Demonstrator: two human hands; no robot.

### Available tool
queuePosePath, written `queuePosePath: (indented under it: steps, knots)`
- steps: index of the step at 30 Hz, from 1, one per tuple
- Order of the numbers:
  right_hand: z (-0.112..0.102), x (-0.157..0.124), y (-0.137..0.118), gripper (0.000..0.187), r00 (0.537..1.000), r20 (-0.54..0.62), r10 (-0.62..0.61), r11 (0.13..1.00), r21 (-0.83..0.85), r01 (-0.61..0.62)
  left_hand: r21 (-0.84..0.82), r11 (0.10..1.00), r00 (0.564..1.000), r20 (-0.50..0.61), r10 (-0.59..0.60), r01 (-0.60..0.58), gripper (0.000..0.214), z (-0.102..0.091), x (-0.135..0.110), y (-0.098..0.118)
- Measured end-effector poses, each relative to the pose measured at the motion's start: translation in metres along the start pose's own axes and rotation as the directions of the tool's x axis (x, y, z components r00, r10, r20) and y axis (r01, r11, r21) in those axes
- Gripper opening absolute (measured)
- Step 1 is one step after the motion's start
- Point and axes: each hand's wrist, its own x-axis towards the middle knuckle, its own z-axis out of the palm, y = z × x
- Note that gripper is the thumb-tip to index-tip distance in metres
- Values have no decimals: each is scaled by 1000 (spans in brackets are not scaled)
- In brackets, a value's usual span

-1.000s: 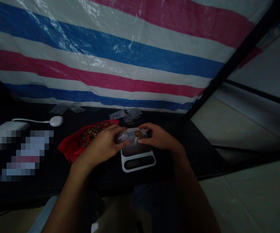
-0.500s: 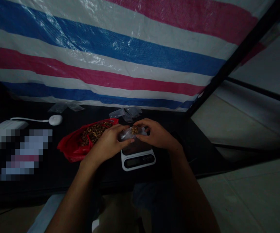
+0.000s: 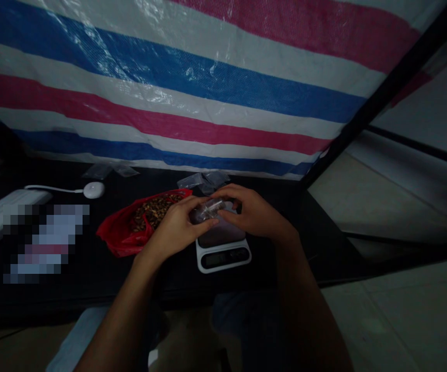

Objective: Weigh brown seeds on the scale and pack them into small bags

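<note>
Between my two hands, over the kitchen scale, is a small clear plastic bag [image 3: 212,207], shiny and crumpled, with brownish bits dimly visible in it. My left hand [image 3: 180,223] grips its left side between thumb and fingers. From the right, my right hand [image 3: 248,209] pinches the bag's other side. Below them stands the white digital scale [image 3: 225,260], its display and buttons facing me and its dark plate partly covered by my hands. Beside my left hand lies an open red plastic bag [image 3: 124,235] full of brown, seed-like pieces [image 3: 151,213].
More clear little bags [image 3: 203,181] lie behind the scale, others [image 3: 110,170] farther left. A white power strip [image 3: 10,214], a white round-ended cable [image 3: 93,190] and a blurred-out item [image 3: 48,243] occupy the left. A striped plastic sheet [image 3: 169,124] hangs behind the black table [image 3: 130,279].
The small bag has been turned between my hands, so its clear, shiny side shows where the brown contents were plainly seen. The whole view has shifted slightly.
</note>
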Motion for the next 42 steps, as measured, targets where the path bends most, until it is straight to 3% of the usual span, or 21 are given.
queuePosePath:
  steps: [6,11,15,19,22,25,29,33,37,42]
  knots:
    - [0,4,-7,32,998,-68,14,1000,-1,-14,-53,999,1000,-11,-8,7,43,-4,0,10]
    - [-8,1,-3,25,992,-108,66,990,128,-51,-83,995,998,-34,-55,52,48,-9,-1,5]
    - [-10,-6,17,43,986,-120,119,971,221,-90,-124,989,992,-84,-94,84,50,-14,-2,-1]
    - [3,-8,35,37,988,35,152,979,134,-156,-156,977,979,-119,-165,146,50,-20,-1,2]
    - [12,-8,41,32,982,67,175,980,86,-180,-113,979,972,-144,-186,171,51,-23,-1,5]
    - [11,-7,43,40,974,47,220,975,19,-221,-97,981,972,-148,-184,171,54,-24,-1,5]
    - [9,0,49,23,956,-100,276,960,-22,-280,-65,987,977,-148,-156,148,56,-25,-1,2]
    - [18,7,63,13,938,-42,343,937,-52,-345,12,996,989,-117,-89,90,59,-24,-1,0]
    - [21,9,67,13,949,-10,315,947,-67,-315,38,998,997,-55,-47,49,58,-22,-4,-2]
    - [13,12,41,16,964,-183,191,981,73,-180,79,996,999,-13,-31,32,58,-17,-4,0]
